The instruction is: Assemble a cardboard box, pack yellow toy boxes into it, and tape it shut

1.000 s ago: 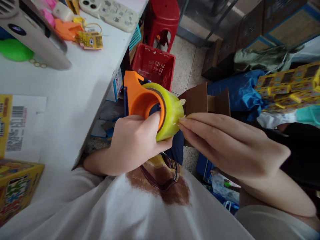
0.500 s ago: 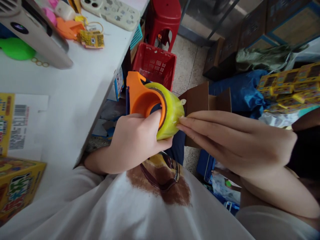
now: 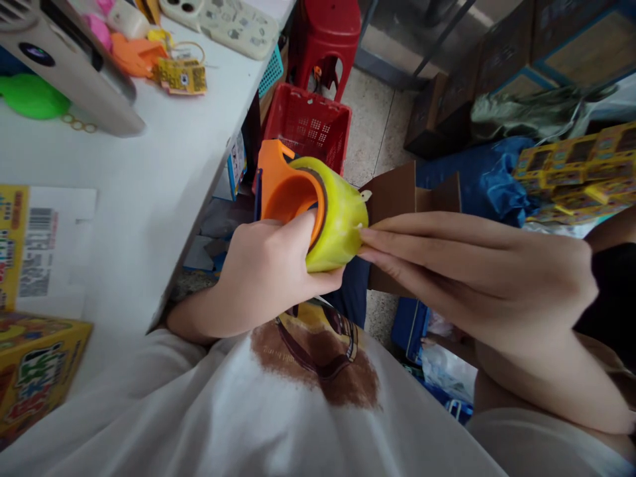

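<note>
My left hand point(image 3: 271, 271) is wrapped around an orange tape dispenser point(image 3: 276, 173), its fingers partly inside the hub. A wide roll of yellowish packing tape point(image 3: 342, 212) sits on the dispenser, tilted toward my right side. My right hand point(image 3: 477, 265) has its thumb and fingers pressed together, the tips pinching at the tape's outer surface. A small whitish bit shows at those fingertips, and another sticks up from the roll's upper right edge. Whether a tape end lies between the fingertips is too small to tell.
A white table point(image 3: 144, 199) on the left bears a phone case point(image 3: 238, 30), small toys and yellow boxes point(image 3: 44, 377). An open cardboard box point(image 3: 390, 195) stands below my hands. Beyond are a red basket point(image 3: 308, 126), a red stool point(image 3: 330, 30) and stacked cartons point(image 3: 507, 59).
The tape roll has turned slightly in my left hand, and its edge bit now stands out more. My right fingertips have shifted a little but stay at the tape.
</note>
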Action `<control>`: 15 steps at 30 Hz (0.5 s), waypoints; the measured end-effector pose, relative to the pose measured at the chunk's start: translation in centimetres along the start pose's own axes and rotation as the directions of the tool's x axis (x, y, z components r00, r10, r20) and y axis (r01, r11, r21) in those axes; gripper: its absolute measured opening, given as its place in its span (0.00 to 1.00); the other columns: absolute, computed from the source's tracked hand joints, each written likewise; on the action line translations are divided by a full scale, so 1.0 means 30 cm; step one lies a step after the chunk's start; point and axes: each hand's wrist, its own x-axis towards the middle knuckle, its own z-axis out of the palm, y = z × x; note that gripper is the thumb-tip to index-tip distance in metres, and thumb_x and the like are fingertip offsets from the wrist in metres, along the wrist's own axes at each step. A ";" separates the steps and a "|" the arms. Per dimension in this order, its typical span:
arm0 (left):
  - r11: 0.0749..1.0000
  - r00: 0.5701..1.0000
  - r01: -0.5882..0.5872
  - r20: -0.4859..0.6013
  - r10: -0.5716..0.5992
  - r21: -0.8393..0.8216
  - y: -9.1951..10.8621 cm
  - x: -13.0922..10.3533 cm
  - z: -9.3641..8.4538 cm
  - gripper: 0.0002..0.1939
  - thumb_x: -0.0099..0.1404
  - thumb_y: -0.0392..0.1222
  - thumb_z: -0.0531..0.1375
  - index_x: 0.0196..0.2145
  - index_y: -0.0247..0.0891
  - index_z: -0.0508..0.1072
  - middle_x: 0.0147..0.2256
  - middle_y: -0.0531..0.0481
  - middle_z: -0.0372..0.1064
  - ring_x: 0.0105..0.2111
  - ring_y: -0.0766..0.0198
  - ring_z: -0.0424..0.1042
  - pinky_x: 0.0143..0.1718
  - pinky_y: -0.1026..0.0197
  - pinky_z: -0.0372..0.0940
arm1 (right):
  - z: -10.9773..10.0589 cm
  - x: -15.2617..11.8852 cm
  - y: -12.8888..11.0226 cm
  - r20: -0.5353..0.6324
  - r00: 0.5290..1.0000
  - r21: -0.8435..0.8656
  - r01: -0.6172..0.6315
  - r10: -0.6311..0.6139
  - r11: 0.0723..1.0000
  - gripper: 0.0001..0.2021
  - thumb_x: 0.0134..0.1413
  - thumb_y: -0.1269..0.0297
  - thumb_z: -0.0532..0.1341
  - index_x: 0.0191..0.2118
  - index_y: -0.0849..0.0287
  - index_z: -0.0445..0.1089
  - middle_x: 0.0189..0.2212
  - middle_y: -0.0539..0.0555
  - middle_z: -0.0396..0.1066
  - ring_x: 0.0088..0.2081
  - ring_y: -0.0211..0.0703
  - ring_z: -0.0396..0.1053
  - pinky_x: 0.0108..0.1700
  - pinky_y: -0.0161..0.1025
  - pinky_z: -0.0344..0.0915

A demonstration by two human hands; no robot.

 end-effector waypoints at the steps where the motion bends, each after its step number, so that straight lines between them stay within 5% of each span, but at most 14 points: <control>1: 1.000 1.000 0.005 -0.001 -0.005 -0.026 -0.002 -0.002 0.002 0.17 0.57 0.53 0.73 0.34 0.43 0.72 0.24 0.57 0.69 0.24 0.61 0.75 0.26 0.62 0.64 | -0.001 -0.002 0.000 0.007 1.000 -0.007 0.023 -0.023 1.000 0.10 0.62 0.73 0.72 0.47 0.55 0.81 0.44 0.49 0.86 0.46 0.40 0.85 0.54 0.29 0.81; 8: 0.993 0.993 0.074 0.100 -0.066 -0.086 -0.002 -0.008 -0.015 0.12 0.63 0.50 0.70 0.37 0.47 0.73 0.24 0.58 0.68 0.29 0.61 0.77 0.34 0.62 0.72 | 0.002 0.003 -0.014 0.028 0.999 -0.040 -0.013 0.014 0.999 0.11 0.62 0.73 0.72 0.47 0.52 0.82 0.44 0.49 0.86 0.45 0.42 0.85 0.51 0.29 0.82; 15: 0.995 0.989 0.056 0.142 -0.045 -0.078 0.004 0.001 -0.024 0.12 0.58 0.48 0.72 0.36 0.46 0.74 0.22 0.58 0.67 0.28 0.59 0.78 0.32 0.62 0.71 | -0.001 -0.003 -0.010 0.074 0.995 0.006 -0.069 0.069 0.998 0.12 0.65 0.71 0.70 0.50 0.47 0.83 0.43 0.47 0.86 0.43 0.44 0.85 0.45 0.31 0.84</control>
